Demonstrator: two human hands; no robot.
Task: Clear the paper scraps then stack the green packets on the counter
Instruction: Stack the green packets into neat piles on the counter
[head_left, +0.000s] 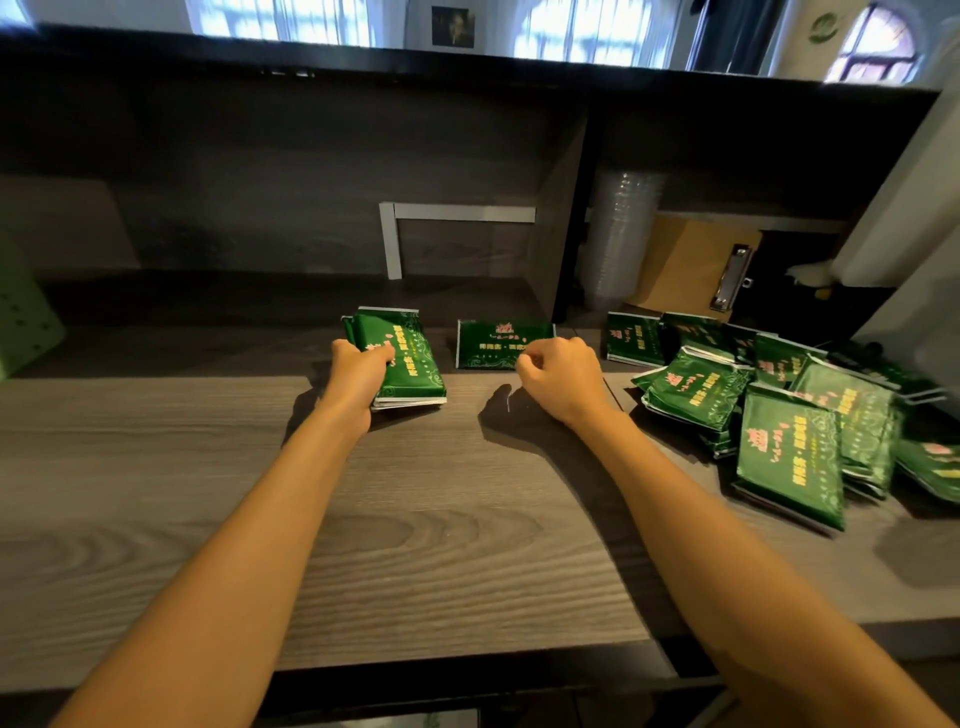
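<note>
On the worktop (415, 519) our left hand (361, 376) grips the packet stack (413, 358) steady; right hand (563, 382) curls at lone packet (493, 343), hold unclear.

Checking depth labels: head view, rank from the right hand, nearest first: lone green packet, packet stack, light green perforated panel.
1. Lone green packet, at the fingertips of the right hand.
2. Packet stack, to the left, held by the left hand.
3. Light green perforated panel, far left edge.

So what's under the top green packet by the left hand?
More packets; pale edges show beneath the top green packet. The left hand covers one side, so no count.
</note>
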